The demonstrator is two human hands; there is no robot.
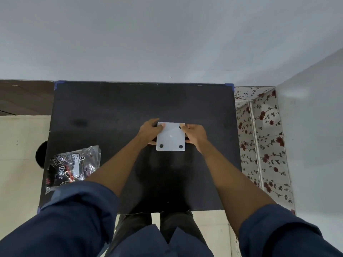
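A flat white square object (170, 137) with small black round feet at its corners lies in the middle of the black table (115, 108). My left hand (150, 131) grips its left edge, thumb on top near the far left corner. My right hand (195, 134) grips its right edge, fingertips over the far right corner. Two black feet show along the near edge; the far ones are partly covered by my fingers.
A crinkled clear plastic packet (74, 165) with dark contents and a white label lies at the table's front left. A pale wall stands just behind the table. A flower-patterned surface (263, 145) runs along the right side. Light floor lies to the left.
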